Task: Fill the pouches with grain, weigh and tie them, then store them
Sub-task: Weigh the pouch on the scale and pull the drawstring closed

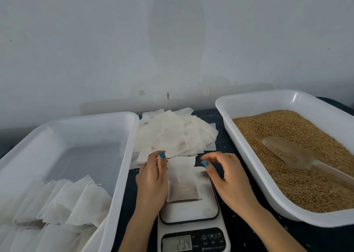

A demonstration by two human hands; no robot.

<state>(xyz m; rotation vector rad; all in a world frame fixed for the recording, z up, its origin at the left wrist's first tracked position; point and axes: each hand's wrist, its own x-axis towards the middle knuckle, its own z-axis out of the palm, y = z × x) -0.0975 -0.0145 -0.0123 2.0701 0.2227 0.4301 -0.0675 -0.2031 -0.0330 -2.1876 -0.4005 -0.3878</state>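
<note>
Pouch (183, 182) lies on the scale (191, 213) straight ahead of you, grain-filled end nearest, open mouth pointing away, so its long axis runs front to back. Your left hand (151, 180) is closer: its fingers (161, 155) pinch at the mouth's left corner. Fingers (206, 163) of your right hand (228, 178) hover curled just beside the right corner; whether they grasp a string, you cannot tell. Beyond sits the pile of empty pouches (172, 134) — storage tray (122, 155) left, grain tray (252, 155) right.

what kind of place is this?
Probably a small hand-packing station: scale with a filled pouch on it, tray of grain with a scoop, pile of empty pouches.
</note>
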